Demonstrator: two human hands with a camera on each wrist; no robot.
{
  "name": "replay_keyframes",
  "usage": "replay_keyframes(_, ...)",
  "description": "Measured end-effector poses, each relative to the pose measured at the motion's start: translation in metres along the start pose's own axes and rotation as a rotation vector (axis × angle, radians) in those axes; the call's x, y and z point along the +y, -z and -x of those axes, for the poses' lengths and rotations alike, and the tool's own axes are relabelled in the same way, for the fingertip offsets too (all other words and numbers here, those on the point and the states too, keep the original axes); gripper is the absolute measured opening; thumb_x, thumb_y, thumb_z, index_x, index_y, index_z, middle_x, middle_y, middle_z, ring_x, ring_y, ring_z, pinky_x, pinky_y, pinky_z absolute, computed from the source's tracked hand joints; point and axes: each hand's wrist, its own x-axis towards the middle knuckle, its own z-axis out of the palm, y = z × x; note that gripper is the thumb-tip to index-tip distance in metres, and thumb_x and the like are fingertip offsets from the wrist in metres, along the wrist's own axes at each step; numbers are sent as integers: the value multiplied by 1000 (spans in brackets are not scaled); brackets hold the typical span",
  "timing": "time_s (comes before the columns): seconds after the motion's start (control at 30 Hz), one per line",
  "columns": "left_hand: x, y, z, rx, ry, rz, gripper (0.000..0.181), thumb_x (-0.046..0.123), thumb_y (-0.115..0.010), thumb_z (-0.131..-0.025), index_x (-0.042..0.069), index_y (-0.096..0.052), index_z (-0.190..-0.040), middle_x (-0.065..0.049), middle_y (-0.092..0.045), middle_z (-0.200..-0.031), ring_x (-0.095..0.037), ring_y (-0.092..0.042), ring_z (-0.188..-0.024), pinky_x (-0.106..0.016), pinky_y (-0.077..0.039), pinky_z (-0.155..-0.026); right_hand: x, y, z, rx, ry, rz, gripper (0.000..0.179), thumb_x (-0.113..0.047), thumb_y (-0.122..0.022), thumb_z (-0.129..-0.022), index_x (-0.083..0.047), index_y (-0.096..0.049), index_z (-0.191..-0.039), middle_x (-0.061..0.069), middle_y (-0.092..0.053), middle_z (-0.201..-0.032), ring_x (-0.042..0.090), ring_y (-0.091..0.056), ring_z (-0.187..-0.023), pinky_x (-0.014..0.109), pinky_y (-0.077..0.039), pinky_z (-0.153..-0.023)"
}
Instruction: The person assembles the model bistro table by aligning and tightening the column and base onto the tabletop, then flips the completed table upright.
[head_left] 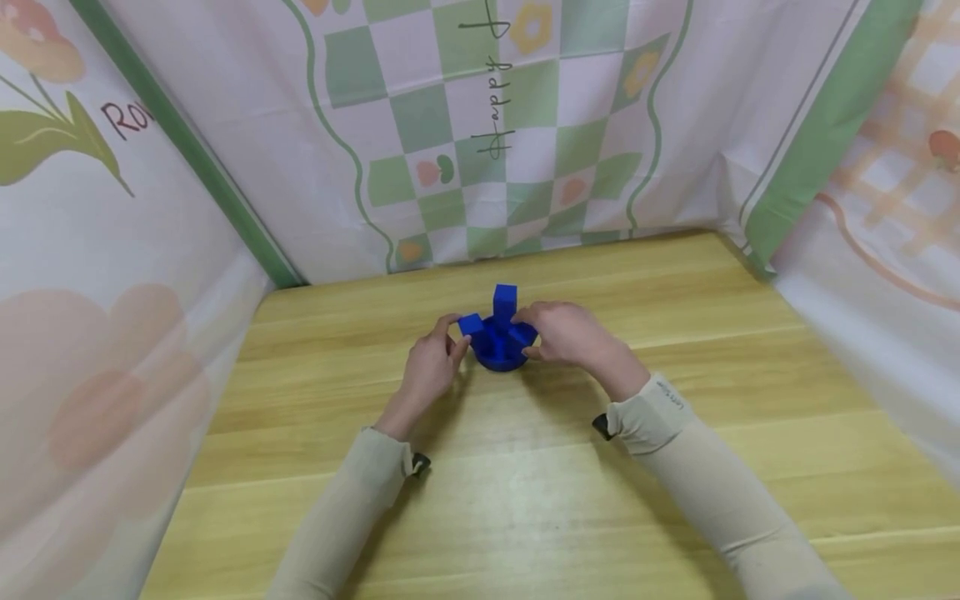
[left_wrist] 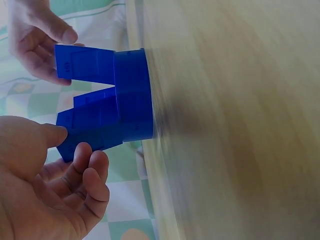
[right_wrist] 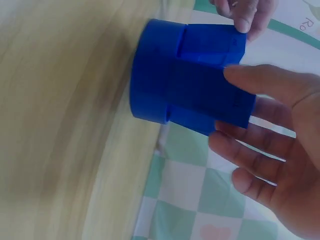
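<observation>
A round blue base [head_left: 501,362] stands on the table with several blue block-like prongs slanting up and outward from it. My left hand [head_left: 429,364] pinches the upper end of the left prong [head_left: 471,326], thumb on one side and index finger on the other. Opposite it, my right hand [head_left: 567,335] grips the right prong [right_wrist: 207,92] between thumb and fingers. Behind them the back prong [head_left: 506,303] rises upright, touched by neither hand. Seen from the right wrist, the base [right_wrist: 155,70] sits at the prongs' lower ends.
The wooden table [head_left: 517,500] runs up to a patterned fabric wall [head_left: 465,133] at the back. More printed cloth hangs along the left side [head_left: 90,333] and the right side [head_left: 900,275].
</observation>
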Motion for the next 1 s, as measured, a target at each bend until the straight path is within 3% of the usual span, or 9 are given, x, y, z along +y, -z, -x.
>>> replay_keyframes(0.33,-1,-1,0,12,-6,3,45,35,-52,-96,11,-46,-134,3,-57,-68,-10,-52,-56,-26,-45,-56,5,-3,0,86,46,48,47,-37,-79,-74,-14,-68,-113,5,-69,-112,20,-67,-95,38,-55,-78)
replay_keyframes(0.7,0,2,-1,-5,-1,-17,45,38,-51,-96,14,-45,-133,4,-58,-68,-10,-52,-55,-25,-44,-55,9,-6,1,94,16,16,51,-41,-78,-73,-16,-66,-116,3,-67,-115,21,-66,-96,41,-53,-80)
replay_keyframes(1.0,-8,3,-4,-83,34,7,59,41,-62,-88,12,-45,-136,5,-59,-78,-11,-54,-65,-27,-46,-62,24,-22,3,33,-124,-109,67,-39,-77,-73,-12,-54,-130,6,-69,-104,24,-64,-93,42,-52,-81)
